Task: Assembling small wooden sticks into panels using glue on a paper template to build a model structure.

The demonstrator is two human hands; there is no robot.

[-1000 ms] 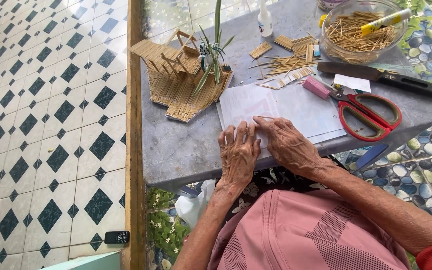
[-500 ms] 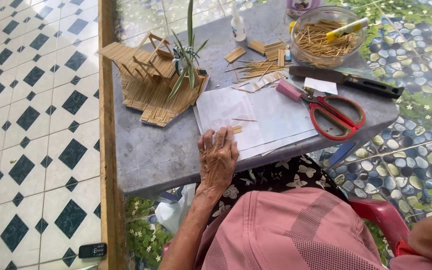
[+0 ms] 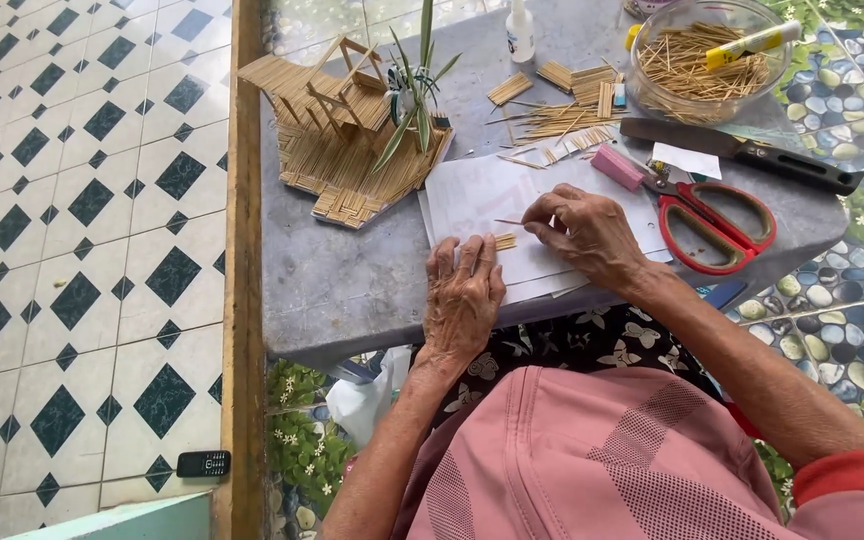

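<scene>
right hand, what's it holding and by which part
The right hand pinches a thin wooden stick by its right end between the fingers.

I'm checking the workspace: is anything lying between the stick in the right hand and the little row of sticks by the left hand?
Nothing visible. The right hand pinches a thin stick just above the small row of sticks beside the left hand; only bare white paper lies between.
</scene>
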